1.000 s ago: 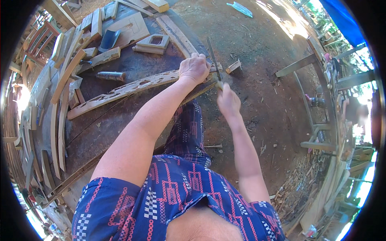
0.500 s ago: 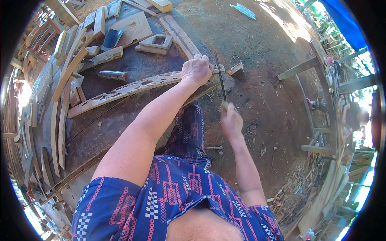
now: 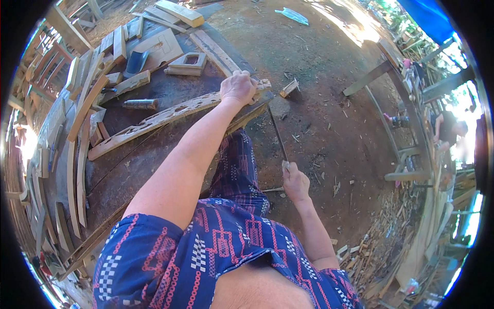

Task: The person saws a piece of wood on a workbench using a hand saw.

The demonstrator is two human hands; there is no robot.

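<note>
My left hand [image 3: 239, 87] is closed over the far right end of a long carved wooden strip [image 3: 159, 121], pressing it down on the dark worktable [image 3: 123, 177] near its corner. Carved hollows run along the strip. Lower and to the right, my right hand [image 3: 296, 184] grips the pale handle of a long, thin, dark-bladed tool [image 3: 278, 135]. Its blade points up and away, its far tip close to the table corner below the strip's end. Whether it is a saw or a file I cannot tell.
A cylindrical piece [image 3: 140, 104], a wooden block with a cut-out [image 3: 187, 64], a curved blue piece [image 3: 136, 63] and many boards lie on the table. A small wood offcut [image 3: 289, 88] lies on the dirt floor. A wooden frame [image 3: 368, 78] stands at right; another person [image 3: 446, 129] is beyond it.
My right hand has drawn the tool down toward me, so its tip has dropped from beside the strip's end to below it. My left hand keeps its hold; the whole view has shifted slightly.
</note>
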